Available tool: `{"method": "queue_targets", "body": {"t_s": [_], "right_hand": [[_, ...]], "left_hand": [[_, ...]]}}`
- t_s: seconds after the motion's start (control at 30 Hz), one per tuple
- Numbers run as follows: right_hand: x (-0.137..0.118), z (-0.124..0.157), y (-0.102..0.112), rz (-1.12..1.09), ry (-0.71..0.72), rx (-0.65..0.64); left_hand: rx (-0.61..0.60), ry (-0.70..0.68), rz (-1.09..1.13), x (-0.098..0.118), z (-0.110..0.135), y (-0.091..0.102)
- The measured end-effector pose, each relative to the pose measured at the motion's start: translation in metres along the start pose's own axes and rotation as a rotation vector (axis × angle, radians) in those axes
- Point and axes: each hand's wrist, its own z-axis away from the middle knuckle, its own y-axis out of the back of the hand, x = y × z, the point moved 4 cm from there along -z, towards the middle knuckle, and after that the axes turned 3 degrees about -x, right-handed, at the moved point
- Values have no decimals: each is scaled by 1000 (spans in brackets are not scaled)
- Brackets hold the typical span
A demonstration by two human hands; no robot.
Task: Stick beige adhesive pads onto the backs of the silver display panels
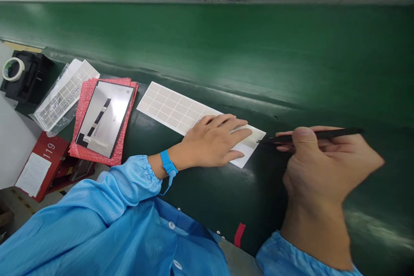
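Observation:
A white sheet of pale grey rectangular stickers lies at a slant on the green work surface. My left hand rests palm down across its right part, fingers spread, with a blue wrist strap on the wrist. In my right hand is a pair of black tweezers, pinched between thumb and fingers. The tips point left and come to the sheet's right corner; I cannot tell whether they touch it. Part of the sheet under my left hand is hidden.
To the left, a display panel lies on red bubble-wrap bags. Beside it are bagged sticker sheets, a black fixture with a tape roll, and a red bin. Red tape marks the near edge.

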Motion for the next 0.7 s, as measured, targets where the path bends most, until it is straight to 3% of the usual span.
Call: {"method": "queue_targets", "body": {"t_s": [0.33,0.43,0.57,0.7], "right_hand": [[-5,5,-8,3,43,2],[-9,5,-7,-128,29,-15],[-9,-4,6,-276,-27,-11],[4,-18,26,-263,-51,124]], "left_hand": [[33,1,18,0,0,0],[42,4,32,0,0,1],[57,-13,25,-4,2,-2],[111,-43,-28,-5,-1,-7]]}}
